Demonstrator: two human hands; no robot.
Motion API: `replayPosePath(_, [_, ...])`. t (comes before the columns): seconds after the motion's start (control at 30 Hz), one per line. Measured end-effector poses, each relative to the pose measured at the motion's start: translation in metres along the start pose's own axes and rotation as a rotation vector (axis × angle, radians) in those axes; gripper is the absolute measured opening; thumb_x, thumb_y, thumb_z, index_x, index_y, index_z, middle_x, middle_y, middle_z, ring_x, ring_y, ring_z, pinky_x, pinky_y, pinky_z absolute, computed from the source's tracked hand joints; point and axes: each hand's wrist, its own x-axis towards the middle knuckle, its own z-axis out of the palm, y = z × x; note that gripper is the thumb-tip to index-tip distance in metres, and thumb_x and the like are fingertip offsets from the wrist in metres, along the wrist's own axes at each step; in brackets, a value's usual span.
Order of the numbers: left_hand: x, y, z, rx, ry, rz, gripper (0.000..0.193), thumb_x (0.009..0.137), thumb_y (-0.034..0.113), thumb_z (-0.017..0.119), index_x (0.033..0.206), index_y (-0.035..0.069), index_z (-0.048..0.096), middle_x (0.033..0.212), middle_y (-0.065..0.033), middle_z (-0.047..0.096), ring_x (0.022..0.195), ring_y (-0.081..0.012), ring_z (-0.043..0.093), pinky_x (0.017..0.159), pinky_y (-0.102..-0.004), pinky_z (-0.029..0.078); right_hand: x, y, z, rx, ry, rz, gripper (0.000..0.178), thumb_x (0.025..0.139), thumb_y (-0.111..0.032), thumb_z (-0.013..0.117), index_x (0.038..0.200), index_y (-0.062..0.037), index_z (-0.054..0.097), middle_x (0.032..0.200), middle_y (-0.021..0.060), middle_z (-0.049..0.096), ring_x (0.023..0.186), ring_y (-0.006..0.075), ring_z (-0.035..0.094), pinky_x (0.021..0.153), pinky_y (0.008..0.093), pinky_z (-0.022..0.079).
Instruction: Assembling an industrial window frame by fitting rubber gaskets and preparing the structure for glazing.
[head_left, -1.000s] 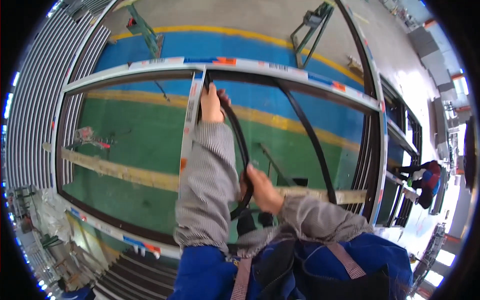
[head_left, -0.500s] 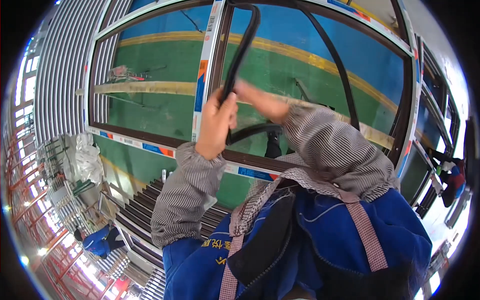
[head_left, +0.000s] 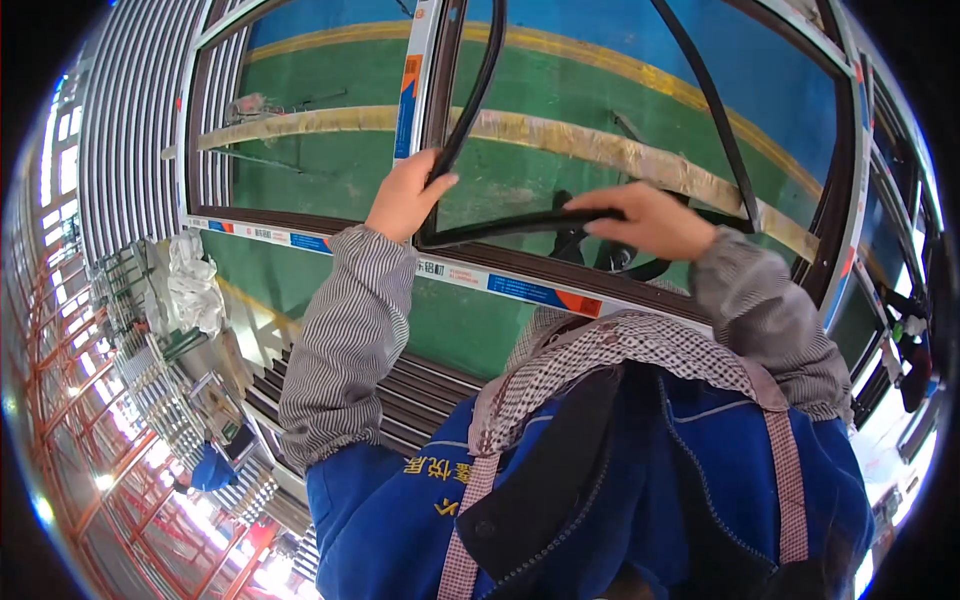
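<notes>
A long black rubber sealing strip (head_left: 500, 228) bends at the near left corner of a window frame's right-hand opening. The frame (head_left: 535, 290) is dark brown with white labelled film along its faces. My left hand (head_left: 405, 195) is closed around the strip just above that corner, beside the middle bar (head_left: 418, 80). Farther right, my right hand (head_left: 648, 222) pinches the strip over the near rail, fingers pointing left. From there the strip loops under that hand, and another length (head_left: 715, 115) rises across the opening at the right.
A wrapped beam (head_left: 590, 150) runs beneath the frame above the green floor. Ribbed metal profiles (head_left: 130, 140) lie stacked at the left, near crumpled clear plastic (head_left: 195, 285). Dark profiles (head_left: 420, 390) lie below the near rail. A person in blue (head_left: 212, 468) is at the lower left.
My hands, close together before, are now apart. The right has moved right along the strip and the left slightly lower. The strip now stretches along the near rail between them.
</notes>
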Motion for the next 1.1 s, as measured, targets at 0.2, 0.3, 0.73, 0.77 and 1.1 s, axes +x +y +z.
replayPosePath(0.2, [0.006,0.015,-0.005,1.003,0.113,0.314,0.039,0.073,0.031,0.076,0.101,0.007,0.067,0.107,-0.0022,0.059,0.11,-0.0235,0.048,0.093,-0.044,0.034,0.001,0.029,0.061,-0.002,0.169,0.19,0.028,0.092,-0.022,0.059,0.115,-0.0087,0.067,0.099,0.0171,0.069,0.084,0.0332,0.066,0.077,0.0398,0.051])
replayPosePath(0.3, [0.007,0.011,-0.008,1.032,0.138,0.37,0.037,0.069,0.031,0.079,0.095,0.006,0.069,0.119,-0.0029,0.055,0.116,-0.0252,0.044,0.097,-0.0433,0.031,0.008,0.043,0.063,-0.107,0.15,0.258,0.026,0.092,-0.024,0.057,0.112,-0.011,0.069,0.093,0.0154,0.07,0.086,0.0332,0.066,0.076,0.0411,0.051])
replayPosePath(0.73, [0.011,0.009,0.005,1.127,0.181,0.276,0.057,0.066,0.025,0.08,0.117,0.009,0.061,0.131,-0.0003,0.048,0.12,-0.0237,0.042,0.101,-0.046,0.029,0.016,0.049,0.062,0.207,-0.118,0.349,0.032,0.092,-0.025,0.057,0.114,-0.0027,0.067,0.106,0.0169,0.069,0.099,0.031,0.064,0.089,0.0361,0.048])
replayPosePath(0.77, [0.012,0.009,0.005,1.111,0.193,0.406,0.063,0.067,0.022,0.079,0.124,0.011,0.056,0.133,-0.0001,0.046,0.12,-0.024,0.042,0.102,-0.0479,0.029,0.017,0.051,0.062,0.286,-0.133,0.371,0.033,0.092,-0.025,0.058,0.114,-0.0012,0.066,0.108,0.0171,0.069,0.101,0.0308,0.064,0.09,0.0362,0.048])
replayPosePath(1.1, [-0.008,-0.014,0.037,0.578,-0.565,0.382,0.018,0.086,0.021,0.063,0.099,0.01,0.069,0.094,-0.005,0.067,0.091,-0.0279,0.065,0.077,-0.0389,0.053,0.01,0.035,0.075,0.112,-0.114,0.374,0.031,0.092,-0.028,0.056,0.113,-0.0079,0.067,0.104,0.0148,0.068,0.099,0.0302,0.064,0.087,0.0374,0.048])
